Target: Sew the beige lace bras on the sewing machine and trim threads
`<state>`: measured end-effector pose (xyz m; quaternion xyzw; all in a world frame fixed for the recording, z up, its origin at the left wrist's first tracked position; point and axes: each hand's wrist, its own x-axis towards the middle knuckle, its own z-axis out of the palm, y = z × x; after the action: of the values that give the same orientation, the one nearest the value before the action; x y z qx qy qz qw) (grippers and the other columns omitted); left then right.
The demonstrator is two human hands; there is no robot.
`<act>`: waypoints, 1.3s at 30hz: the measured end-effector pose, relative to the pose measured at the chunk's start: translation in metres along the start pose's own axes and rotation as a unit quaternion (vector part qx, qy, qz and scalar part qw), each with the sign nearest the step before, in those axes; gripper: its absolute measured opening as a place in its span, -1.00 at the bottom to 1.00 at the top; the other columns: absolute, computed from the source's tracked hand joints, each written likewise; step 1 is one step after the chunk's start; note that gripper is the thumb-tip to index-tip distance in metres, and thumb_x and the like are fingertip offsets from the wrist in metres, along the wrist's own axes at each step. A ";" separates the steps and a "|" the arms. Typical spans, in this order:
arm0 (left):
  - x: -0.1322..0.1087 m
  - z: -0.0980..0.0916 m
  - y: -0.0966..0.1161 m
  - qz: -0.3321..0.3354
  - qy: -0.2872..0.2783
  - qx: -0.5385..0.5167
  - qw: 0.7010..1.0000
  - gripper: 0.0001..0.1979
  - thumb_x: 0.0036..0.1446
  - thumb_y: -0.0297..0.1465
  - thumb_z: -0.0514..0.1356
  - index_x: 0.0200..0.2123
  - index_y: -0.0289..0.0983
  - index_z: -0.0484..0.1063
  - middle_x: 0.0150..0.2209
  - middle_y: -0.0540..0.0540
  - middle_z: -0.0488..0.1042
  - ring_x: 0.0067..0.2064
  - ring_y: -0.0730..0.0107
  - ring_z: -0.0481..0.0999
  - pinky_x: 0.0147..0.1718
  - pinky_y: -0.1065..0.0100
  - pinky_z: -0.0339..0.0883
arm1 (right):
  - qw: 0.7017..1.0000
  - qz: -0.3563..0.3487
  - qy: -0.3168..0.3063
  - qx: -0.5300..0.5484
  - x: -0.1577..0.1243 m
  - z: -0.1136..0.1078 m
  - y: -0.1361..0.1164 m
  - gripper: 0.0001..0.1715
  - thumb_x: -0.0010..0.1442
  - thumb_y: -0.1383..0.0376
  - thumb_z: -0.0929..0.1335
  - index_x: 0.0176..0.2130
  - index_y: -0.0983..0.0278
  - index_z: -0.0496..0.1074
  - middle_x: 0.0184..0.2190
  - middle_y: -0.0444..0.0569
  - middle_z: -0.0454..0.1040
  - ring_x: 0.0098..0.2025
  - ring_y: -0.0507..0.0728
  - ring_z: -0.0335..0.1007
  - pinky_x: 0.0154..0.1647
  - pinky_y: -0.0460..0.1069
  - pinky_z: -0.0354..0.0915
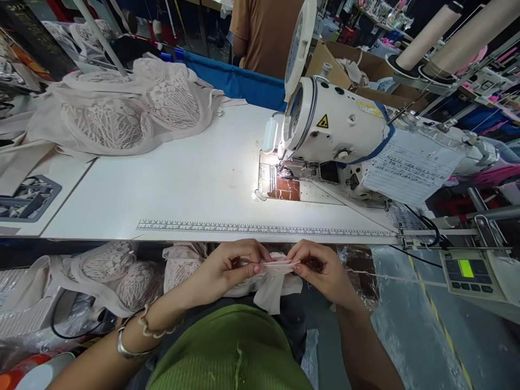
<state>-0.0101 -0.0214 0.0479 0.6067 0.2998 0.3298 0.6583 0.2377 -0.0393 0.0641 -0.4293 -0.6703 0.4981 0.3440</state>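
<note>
A pale beige fabric piece (270,290) hangs over the lap, just below the table's front edge. My left hand (233,266) pinches its upper edge between thumb and fingers. On the other end of that edge, my right hand (314,265) has a similar pinch. A short strip of the edge is stretched between the two hands, and a loose flap drops beneath it. Beside my left hand lies more beige lace (182,262), joined or not I cannot tell.
A white sewing machine (337,122) with its lamp lit stands on the white table (182,184), which has a printed ruler (244,227). Lace bras (117,116) are piled at the back left. Behind the table is a person (264,38). A control panel (471,273) is at the right.
</note>
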 end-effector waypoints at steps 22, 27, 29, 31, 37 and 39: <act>0.015 0.031 -0.002 -0.046 0.053 0.120 0.990 -0.73 0.20 -0.20 0.25 -0.40 -0.28 0.55 -0.44 -0.06 0.56 -0.41 0.39 0.45 -0.44 0.44 0.23 | 0.993 0.092 0.071 0.031 0.004 0.021 -0.021 -0.74 0.23 0.17 0.45 -0.29 0.18 0.30 -0.39 -0.12 0.52 -0.49 0.00 0.31 -0.48 -0.09 0.24; 0.018 0.031 -0.006 -0.090 0.078 0.082 0.990 -0.68 0.17 -0.18 0.26 -0.47 -0.30 0.59 -0.49 -0.08 0.56 -0.45 0.37 0.43 -0.47 0.42 0.20 | 0.990 0.063 0.128 0.002 0.000 0.011 -0.005 -0.58 0.36 -0.05 0.33 -0.31 0.22 0.44 -0.50 -0.12 0.42 -0.54 0.02 0.30 -0.51 -0.07 0.22; 0.019 0.028 -0.005 -0.114 0.077 0.046 0.989 -0.68 0.13 -0.16 0.28 -0.44 -0.30 0.62 -0.50 -0.10 0.55 -0.49 0.39 0.38 -0.51 0.42 0.17 | 0.989 0.068 0.134 0.005 -0.004 0.006 0.003 -0.44 0.42 -0.11 0.22 -0.38 0.23 0.40 -0.62 -0.18 0.28 -0.63 0.00 0.18 -0.58 -0.07 0.13; 0.020 0.027 -0.005 -0.127 0.077 0.030 0.988 -0.66 0.11 -0.12 0.29 -0.41 -0.30 0.65 -0.53 -0.10 0.52 -0.53 0.43 0.30 -0.56 0.42 0.11 | 0.990 0.077 0.116 -0.013 -0.008 0.003 0.007 -0.41 0.37 -0.19 0.22 -0.40 0.21 0.33 -0.66 -0.25 0.13 -0.66 -0.02 0.02 -0.62 -0.07 0.03; 0.022 0.027 -0.006 -0.121 0.073 0.025 0.990 -0.65 0.12 -0.10 0.29 -0.39 -0.28 0.67 -0.52 -0.12 0.53 -0.49 0.37 0.39 -0.54 0.41 0.21 | 0.994 0.089 0.030 -0.059 -0.007 0.007 -0.004 -0.41 0.43 -0.15 0.15 -0.29 0.21 0.41 -0.50 -0.12 0.27 -0.48 0.06 0.19 -0.47 -0.04 0.17; 0.023 0.027 -0.006 -0.121 0.071 0.022 0.990 -0.67 0.11 -0.13 0.29 -0.41 -0.29 0.66 -0.50 -0.12 0.55 -0.46 0.35 0.43 -0.51 0.41 0.26 | 0.994 0.104 0.018 -0.027 -0.003 0.010 -0.006 -0.55 0.41 -0.10 0.24 -0.20 0.20 0.40 -0.47 -0.13 0.33 -0.43 0.08 0.29 -0.42 -0.05 0.23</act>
<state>0.0256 -0.0193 0.0444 0.5551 0.4242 0.2837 0.6569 0.2288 -0.0469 0.0675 -0.5147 -0.6289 0.5053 0.2904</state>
